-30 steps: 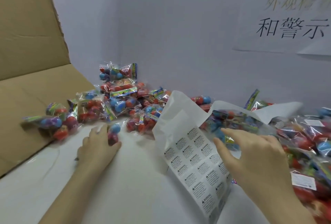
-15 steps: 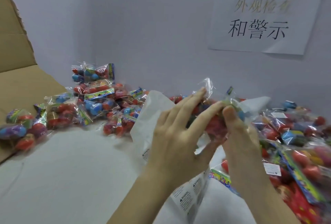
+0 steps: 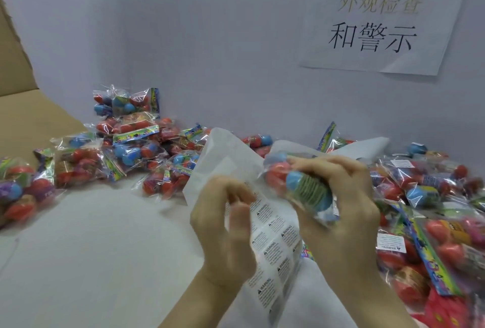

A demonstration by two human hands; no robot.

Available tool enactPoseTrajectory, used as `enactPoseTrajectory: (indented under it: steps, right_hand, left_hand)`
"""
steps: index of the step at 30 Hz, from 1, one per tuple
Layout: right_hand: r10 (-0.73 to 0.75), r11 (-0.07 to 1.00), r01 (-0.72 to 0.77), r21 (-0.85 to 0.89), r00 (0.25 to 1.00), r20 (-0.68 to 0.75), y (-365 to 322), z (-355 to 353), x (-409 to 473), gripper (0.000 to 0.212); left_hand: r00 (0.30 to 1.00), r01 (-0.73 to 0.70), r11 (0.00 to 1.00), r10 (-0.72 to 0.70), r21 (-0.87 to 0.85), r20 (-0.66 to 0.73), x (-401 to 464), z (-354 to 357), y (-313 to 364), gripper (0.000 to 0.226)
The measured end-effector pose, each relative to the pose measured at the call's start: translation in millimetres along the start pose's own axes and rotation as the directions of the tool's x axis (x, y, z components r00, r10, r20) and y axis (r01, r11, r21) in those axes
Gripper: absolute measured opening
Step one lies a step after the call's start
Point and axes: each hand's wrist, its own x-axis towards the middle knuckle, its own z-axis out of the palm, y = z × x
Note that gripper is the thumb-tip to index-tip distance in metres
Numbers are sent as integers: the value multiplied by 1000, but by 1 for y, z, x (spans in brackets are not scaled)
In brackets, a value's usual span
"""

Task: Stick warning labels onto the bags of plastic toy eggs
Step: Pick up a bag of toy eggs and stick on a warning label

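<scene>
My right hand (image 3: 338, 212) is gripping a bag of toy eggs (image 3: 301, 186) (blue and red ones) while my left hand's (image 3: 225, 225) fingers (image 3: 237, 216) are curling, pinching at the warning label sheet (image 3: 273, 243)

White table (image 3: 91, 262): heap of bagged toy eggs (image 3: 131, 149) at 10–11 o'clock, second heap (image 3: 433, 209) at 3 o'clock, some carrying white labels. Curled warning-label sheet (image 3: 273, 243) at centre. Cardboard flap (image 3: 34, 123) at 9 o'clock.
</scene>
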Motion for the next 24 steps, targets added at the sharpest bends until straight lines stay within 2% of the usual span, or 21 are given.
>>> enactPoseTrajectory:
  steps: [1,2,3,5,7,10,12,14,17,20,22,24]
  right_hand:
    - [-132,987,132,-88,991,6,5,0,-2,31]
    - [-208,970,211,-120,977,37,4,1,-3,30]
    - [-259,957,265,-117,964,63,5,2,-4,31]
    - [-276,955,287,-72,951,137,5,5,-5,42]
    - [-214,975,220,7,940,267,6,4,-4,68]
    - [15,998,-40,47,894,447,5,-4,-3,90]
    - [199,955,-284,81,822,534,3,-7,-3,105]
    - [348,854,-492,173,785,513,0,-3,-3,111]
    - [558,657,-666,355,745,365,1,4,-3,106]
    - [645,516,-759,397,649,403,6,5,2,105]
    - [625,435,-781,448,620,474,6,0,5,70]
    - [604,431,-784,447,619,502,4,-2,7,39]
  left_hand:
    - [975,224,971,-223,-89,19,2,1,2,68]
    - [905,423,898,-410,-125,114,5,1,2,71]
    - [815,571,803,-531,-168,231,10,1,4,65]
    - [658,743,618,-604,-257,449,19,-4,5,45]
    - [624,776,536,-576,-332,528,26,-11,5,29]
    - [634,770,535,-582,-347,510,29,-16,0,20]
    - [633,772,509,-568,-379,526,31,-18,-1,21]
    - [618,783,471,-525,-405,584,32,-20,0,26]
    - [585,810,402,-504,-427,635,30,-18,1,26]
    - [569,822,368,-527,-434,632,29,-18,-1,26]
    - [573,816,465,-567,-344,592,29,-17,-3,25]
    - [610,777,580,-596,-246,523,29,-15,-3,18]
